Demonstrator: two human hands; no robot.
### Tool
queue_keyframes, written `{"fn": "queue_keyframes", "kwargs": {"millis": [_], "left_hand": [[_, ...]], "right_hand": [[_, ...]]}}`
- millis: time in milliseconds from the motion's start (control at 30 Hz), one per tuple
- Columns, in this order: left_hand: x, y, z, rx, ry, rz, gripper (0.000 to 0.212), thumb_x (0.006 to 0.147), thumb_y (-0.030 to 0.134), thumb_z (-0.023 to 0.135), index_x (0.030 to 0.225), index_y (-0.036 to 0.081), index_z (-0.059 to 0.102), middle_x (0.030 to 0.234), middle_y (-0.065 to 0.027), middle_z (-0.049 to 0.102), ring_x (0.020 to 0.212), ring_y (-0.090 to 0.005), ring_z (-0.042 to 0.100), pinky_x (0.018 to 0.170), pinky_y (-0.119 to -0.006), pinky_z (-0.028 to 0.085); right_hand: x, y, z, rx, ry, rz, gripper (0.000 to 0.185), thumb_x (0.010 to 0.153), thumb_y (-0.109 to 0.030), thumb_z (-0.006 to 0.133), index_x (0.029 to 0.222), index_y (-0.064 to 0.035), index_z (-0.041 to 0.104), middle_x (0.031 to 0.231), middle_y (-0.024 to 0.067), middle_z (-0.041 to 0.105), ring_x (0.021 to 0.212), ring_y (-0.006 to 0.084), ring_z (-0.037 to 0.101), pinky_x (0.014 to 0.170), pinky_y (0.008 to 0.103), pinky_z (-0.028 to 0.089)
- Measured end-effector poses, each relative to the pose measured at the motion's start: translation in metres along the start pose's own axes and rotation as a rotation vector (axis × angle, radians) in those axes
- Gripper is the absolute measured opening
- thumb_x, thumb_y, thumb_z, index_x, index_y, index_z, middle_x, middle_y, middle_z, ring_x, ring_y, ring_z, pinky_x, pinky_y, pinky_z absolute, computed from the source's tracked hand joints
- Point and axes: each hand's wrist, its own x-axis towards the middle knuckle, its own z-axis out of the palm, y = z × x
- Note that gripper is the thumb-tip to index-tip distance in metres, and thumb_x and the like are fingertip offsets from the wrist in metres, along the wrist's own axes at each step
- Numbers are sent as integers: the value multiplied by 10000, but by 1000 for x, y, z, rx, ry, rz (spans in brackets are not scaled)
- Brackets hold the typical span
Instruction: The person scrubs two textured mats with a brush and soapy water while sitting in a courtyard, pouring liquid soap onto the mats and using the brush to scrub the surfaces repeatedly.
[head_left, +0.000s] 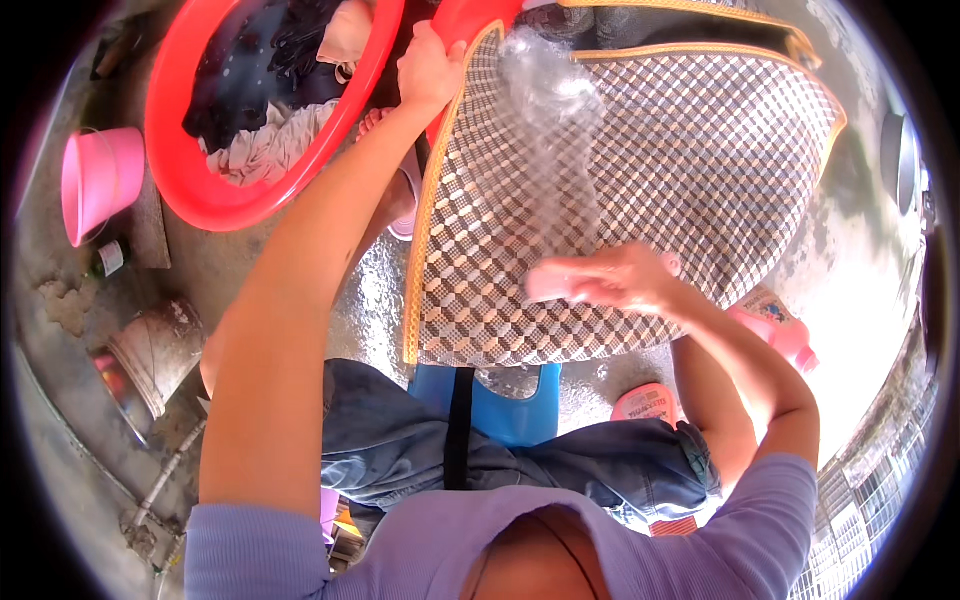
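A brown and cream woven mat (630, 150) with yellow edge binding is draped in front of me, its far part folded back to show a dark underside. My left hand (431, 66) grips its bound left edge near the top. Low over the mat, my right hand (622, 277) is closed around a small pink object (551, 279), too blurred to name exactly. A splash of clear water (555, 97) spreads up the woven surface from near this hand. Behind the mat's left edge, red plastic (480, 15) shows beside my left hand.
At the upper left, a red basin (172, 150) holds dark and light clothes. A pink bucket (105, 184), a green bottle (110, 259) and a dirty pail (157, 352) lie left. A blue plastic stool (517, 416) is below the mat; a pink jug (776, 326) lies right.
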Motion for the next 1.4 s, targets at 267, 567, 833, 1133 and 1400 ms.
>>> {"fn": "queue_keyframes", "kwargs": {"millis": [267,567,833,1133,1400], "left_hand": [[8,14,8,-14,-32,30,455,790,280,580,1062,-35,395,911,-244,588,869,-392,571,774,-456,448],[1,4,7,-60,-6,32,445,802,266,570,1114,-7,410,938,-230,597,896,-378,568,780,-453,430],[9,17,10,-29,-73,39,460,791,255,579,1103,-20,383,930,-242,587,884,-383,567,765,-455,441],[6,1,12,-57,-24,60,424,802,275,569,1087,-1,419,908,-228,602,873,-381,576,766,-463,439],[9,-15,9,-16,-35,49,438,805,284,568,1101,-1,416,944,-230,592,889,-387,568,775,-456,434]], "right_hand": [[86,-7,-3,-132,-85,580,533,849,-618,163,1286,-366,335,961,101,615,772,225,635,656,331,521],[50,150,-28,-419,170,498,429,842,-480,429,1246,-337,429,759,44,616,635,186,610,578,295,507],[124,182,-64,-807,140,409,323,844,-135,512,1161,-197,500,922,42,610,670,167,598,585,254,503],[-129,11,-134,487,714,1125,403,835,-285,529,1089,26,553,1046,117,606,915,198,597,785,255,484],[-36,-54,-38,208,19,1041,891,715,-772,304,1277,-89,413,1286,185,416,1232,302,352,1040,353,228]]}}
